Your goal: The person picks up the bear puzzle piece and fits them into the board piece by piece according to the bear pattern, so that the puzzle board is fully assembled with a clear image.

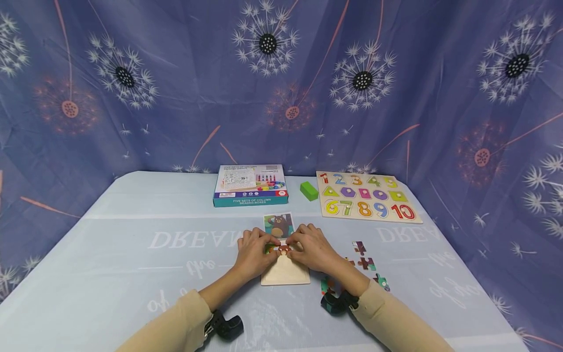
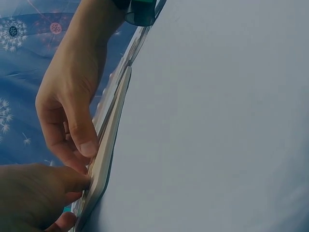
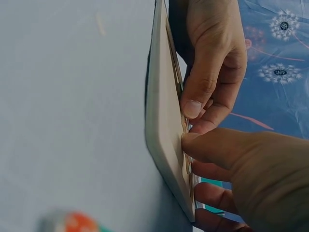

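Observation:
Both hands meet over a small wooden puzzle board (image 1: 285, 275) lying on the table. Between the fingertips is a brown puzzle piece (image 1: 284, 249) with part of a bear's face on it, near the board's top edge. My left hand (image 1: 256, 252) holds the piece's left side with thumb and index finger, and my right hand (image 1: 313, 249) pinches its right side the same way. A bit of green puzzle picture shows beside the left fingers, partly hidden. Just beyond the board lies a bear picture card (image 1: 279, 224). From the side, the right wrist view shows the fingertips right at the board's face.
Several loose puzzle pieces (image 1: 366, 264) lie to the right, some partly hidden under the right forearm. At the back stand a bead-set box (image 1: 250, 199), a green block (image 1: 309, 191) and a number-and-shape peg board (image 1: 352, 215). A dandelion-print curtain (image 1: 189, 88) hangs behind the table.

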`<state>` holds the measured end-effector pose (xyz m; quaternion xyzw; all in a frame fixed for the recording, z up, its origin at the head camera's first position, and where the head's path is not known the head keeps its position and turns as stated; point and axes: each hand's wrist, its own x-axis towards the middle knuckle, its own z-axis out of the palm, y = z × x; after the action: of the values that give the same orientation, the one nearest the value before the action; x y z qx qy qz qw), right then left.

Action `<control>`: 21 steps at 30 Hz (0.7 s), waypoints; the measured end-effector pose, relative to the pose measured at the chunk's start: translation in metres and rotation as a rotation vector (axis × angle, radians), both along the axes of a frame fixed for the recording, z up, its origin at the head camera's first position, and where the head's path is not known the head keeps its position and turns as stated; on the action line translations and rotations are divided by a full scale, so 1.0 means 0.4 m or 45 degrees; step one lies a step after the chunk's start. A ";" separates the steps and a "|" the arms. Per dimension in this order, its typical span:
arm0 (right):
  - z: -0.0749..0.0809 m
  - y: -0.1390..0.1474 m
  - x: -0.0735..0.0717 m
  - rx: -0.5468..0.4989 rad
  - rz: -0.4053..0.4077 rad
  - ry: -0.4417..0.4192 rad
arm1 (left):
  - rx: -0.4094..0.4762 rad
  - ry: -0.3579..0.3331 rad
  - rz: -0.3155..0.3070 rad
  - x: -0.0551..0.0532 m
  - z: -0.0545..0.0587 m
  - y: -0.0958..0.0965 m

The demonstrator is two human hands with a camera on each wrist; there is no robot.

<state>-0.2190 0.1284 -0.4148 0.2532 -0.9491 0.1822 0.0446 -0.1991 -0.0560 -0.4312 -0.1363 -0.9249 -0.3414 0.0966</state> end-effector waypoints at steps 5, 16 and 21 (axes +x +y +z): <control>0.007 0.005 0.001 0.013 0.001 0.008 | 0.008 -0.013 -0.005 -0.001 -0.003 0.000; 0.046 0.068 0.002 -0.003 -0.066 0.031 | 0.046 -0.030 -0.005 0.000 0.000 -0.003; 0.056 0.119 0.009 -0.039 -0.103 0.012 | 0.054 -0.026 -0.008 -0.001 -0.004 -0.002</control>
<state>-0.2156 0.1761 -0.3925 0.2148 -0.9554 0.1934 0.0602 -0.1994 -0.0566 -0.4328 -0.1335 -0.9180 -0.3628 0.0891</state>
